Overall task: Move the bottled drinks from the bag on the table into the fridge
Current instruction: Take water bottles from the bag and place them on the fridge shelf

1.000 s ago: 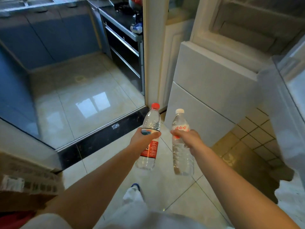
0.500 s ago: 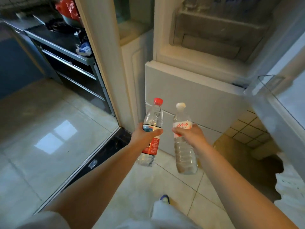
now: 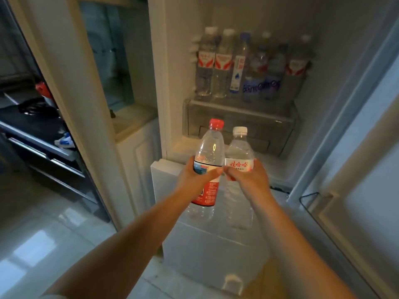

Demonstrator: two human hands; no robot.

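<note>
From my remote seat, the open fridge (image 3: pixel 323 61) filled the view ahead of both hands, its door (image 3: pixel 356 190) swung out to the right of the right hand. Beyond and above the hands, a clear shelf (image 3: pixel 239 117) carried a row of bottles (image 3: pixel 248 65) standing upright, packed side by side — I counted roughly seven, though the dim back ones blurred together. Off to the left of the left hand stood a pale cabinet (image 3: pixel 133 160), and farther left a dark stove counter (image 3: pixel 36 126).

My left hand (image 3: pixel 194 178) was wrapped around the red-capped bottle (image 3: pixel 210 152) at its label, thumb across the front, holding it upright. Just beside it, the right hand (image 3: pixel 248 180) gripped the white-capped bottle (image 3: pixel 239 156) around the middle, fingers curled over the red-lettered label. The two bottles stood shoulder to shoulder — nearly touching — in front of the fridge's lower edge, below the stocked shelf, neither of them inside the compartment yet.
</note>
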